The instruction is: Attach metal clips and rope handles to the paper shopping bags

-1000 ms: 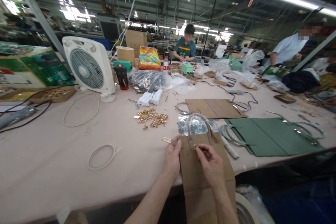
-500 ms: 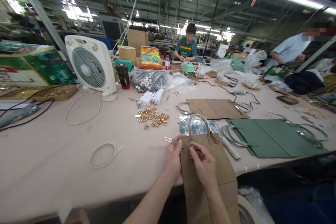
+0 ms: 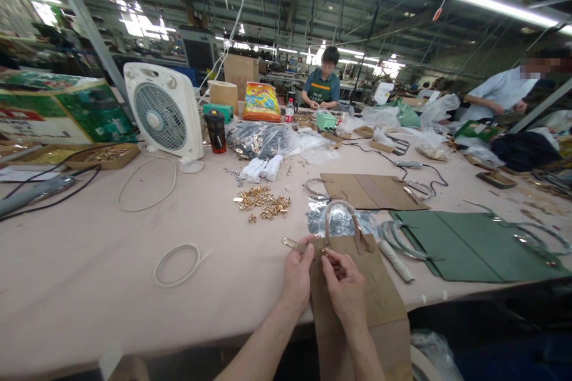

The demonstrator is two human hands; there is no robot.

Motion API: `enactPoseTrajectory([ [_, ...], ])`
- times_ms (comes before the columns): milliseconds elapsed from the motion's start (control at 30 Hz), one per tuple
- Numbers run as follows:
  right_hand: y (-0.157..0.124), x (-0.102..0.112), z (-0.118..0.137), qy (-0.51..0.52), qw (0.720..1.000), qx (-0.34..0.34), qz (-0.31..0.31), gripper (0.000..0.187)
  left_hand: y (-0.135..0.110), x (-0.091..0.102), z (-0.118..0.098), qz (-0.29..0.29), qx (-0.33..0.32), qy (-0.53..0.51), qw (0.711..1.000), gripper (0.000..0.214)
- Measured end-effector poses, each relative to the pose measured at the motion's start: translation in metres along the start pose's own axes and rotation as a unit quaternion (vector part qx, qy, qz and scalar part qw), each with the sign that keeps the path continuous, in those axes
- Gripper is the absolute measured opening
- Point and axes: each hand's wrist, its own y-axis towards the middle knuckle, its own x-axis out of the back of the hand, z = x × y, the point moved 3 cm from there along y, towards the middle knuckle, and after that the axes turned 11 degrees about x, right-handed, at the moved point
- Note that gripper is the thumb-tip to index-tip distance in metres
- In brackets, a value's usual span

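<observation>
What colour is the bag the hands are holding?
The bag is brown, with a matching handle; the head view shows it best.

The nearest panel (image 3: 382, 294) is brown, the rightmost panel (image 3: 473, 245) green, the fittings (image 3: 268, 205) gold.

Over one second I log the right hand (image 3: 346, 287) shifted leftward: it pinched a small gold-coloured piece (image 3: 324, 252) just right of the left foot of the brown bag's handle (image 3: 342, 203); now the pinch is at that foot. The gap to the left hand (image 3: 298, 269) has narrowed. Left of the handle, the strap tab (image 3: 293, 243) has gone from pale and slotted to browner with a gold glint; turned, I think, though too small to be sure. Well beyond the handle, rightward, the standing co-worker (image 3: 494, 88) now shows both hands.
</observation>
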Motion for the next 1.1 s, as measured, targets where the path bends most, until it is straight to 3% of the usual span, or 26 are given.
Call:
enactPoseTrajectory([
  [233,0.001,-0.005,0.002,-0.004,1.000,-0.024,0.011,0.036,-0.003,0.003,-0.003,-0.032,-0.030,0.061,0.997,0.042],
  [433,0.008,-0.009,0.005,-0.076,0.997,0.003,0.029,0.034,-0.004,0.005,0.000,-0.043,-0.062,0.111,0.991,0.043],
  [567,0.007,-0.008,0.000,-0.070,0.997,-0.007,0.027,0.039,-0.007,0.002,-0.006,-0.061,-0.077,0.168,0.981,0.040],
  [633,0.005,-0.006,-0.005,-0.048,0.998,-0.009,0.033,0.043,-0.009,0.001,-0.017,-0.077,-0.091,0.249,0.961,0.032],
  [700,0.005,-0.002,-0.009,-0.019,0.999,-0.006,0.035,0.047,-0.012,0.001,-0.031,-0.085,-0.109,0.363,0.922,0.025],
  [833,0.016,0.003,-0.011,0.039,0.997,-0.043,-0.042,0.059,-0.017,0.004,-0.052,-0.092,-0.160,0.593,0.784,0.019],
  [900,0.030,-0.004,-0.003,0.073,0.993,-0.057,-0.073,0.059,-0.018,0.006,-0.054,-0.101,-0.163,0.642,0.742,0.020],
  [967,0.049,-0.019,0.012,0.121,0.990,-0.050,-0.049,0.054,-0.017,0.009,-0.052,-0.103,-0.154,0.655,0.733,0.022],
  [1100,0.091,-0.065,0.042,0.159,0.982,0.009,0.101,0.045,-0.013,0.014,-0.048,-0.097,-0.127,0.642,0.749,0.019],
])
